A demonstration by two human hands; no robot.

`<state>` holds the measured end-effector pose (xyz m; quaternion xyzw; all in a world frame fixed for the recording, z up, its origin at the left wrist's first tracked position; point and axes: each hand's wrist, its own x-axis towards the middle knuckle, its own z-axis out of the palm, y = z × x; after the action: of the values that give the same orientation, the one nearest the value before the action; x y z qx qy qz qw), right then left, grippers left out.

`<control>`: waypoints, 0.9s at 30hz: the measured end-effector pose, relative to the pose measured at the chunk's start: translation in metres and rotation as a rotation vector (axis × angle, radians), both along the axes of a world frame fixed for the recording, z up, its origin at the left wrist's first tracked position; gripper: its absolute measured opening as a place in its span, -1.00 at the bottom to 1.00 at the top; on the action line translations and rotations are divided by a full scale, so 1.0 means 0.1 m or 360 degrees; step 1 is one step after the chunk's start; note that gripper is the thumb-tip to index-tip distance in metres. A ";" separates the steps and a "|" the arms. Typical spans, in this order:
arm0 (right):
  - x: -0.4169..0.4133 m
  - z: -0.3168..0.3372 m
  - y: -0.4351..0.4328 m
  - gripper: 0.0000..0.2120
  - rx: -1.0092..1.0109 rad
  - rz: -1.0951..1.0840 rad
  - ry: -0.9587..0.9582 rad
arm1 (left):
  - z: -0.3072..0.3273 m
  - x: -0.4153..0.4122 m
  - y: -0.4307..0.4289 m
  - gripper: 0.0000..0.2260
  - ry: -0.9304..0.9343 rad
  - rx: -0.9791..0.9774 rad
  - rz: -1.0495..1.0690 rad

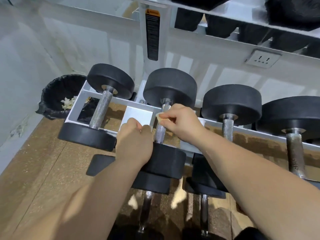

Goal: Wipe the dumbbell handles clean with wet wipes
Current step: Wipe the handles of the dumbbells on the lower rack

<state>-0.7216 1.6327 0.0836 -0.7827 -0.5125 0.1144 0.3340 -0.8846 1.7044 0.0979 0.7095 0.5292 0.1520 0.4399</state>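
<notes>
Four dumbbells (102, 108) across one white rack (245, 129), both hands on the second from the left.

One lined bin (58, 97) sits at 9 o'clock. The left hand (134, 141) curls its fingers over the near weight of the second dumbbell (170, 87), whose handle (160, 131) runs at that hand's 3 o'clock. The right hand (183, 120) pinches one yellowish wipe (161, 117) at its 9 o'clock, against the handle's far end.

The dumbbell heads (170, 85) look like matt black rubber. The handles (102, 108) are bright metal with rough knurling; the far-right handle (294, 153) is duller and spotted. The wipe (162, 117) is pale and crumpled. The rack (136, 116) is smooth, glossy white-painted metal. The bin liner (52, 90) is crinkled black plastic. The floor (43, 161) is matt, speckled brown.
</notes>
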 end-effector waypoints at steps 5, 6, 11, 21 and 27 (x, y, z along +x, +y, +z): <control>0.05 -0.10 0.06 -0.87 0.0078 0.0018 -0.0035 | 0.04 0.00 0.02 -0.94 0.0114 0.0031 -0.0071; 0.06 -0.12 0.08 -0.86 0.0071 -0.0003 -0.0047 | 0.05 0.00 0.01 -0.96 0.0120 0.0032 -0.0060; -0.09 -0.09 0.12 -0.86 0.0093 -0.0282 0.0107 | 0.09 0.00 -0.02 -0.93 0.0121 0.0075 -0.0014; 0.02 0.10 -0.12 -0.70 -0.0375 0.0493 -0.0286 | 0.22 0.07 -0.27 -0.49 0.0424 -0.0120 0.0315; 0.08 0.07 -0.02 -0.70 -0.0378 0.0384 -0.0503 | 0.23 0.09 -0.27 -0.60 0.0411 -0.0059 0.0323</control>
<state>-0.7134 1.6309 0.0903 -0.7578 -0.6312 0.0889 0.1391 -0.8758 1.6769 0.1208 0.6578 0.6530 0.0935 0.3636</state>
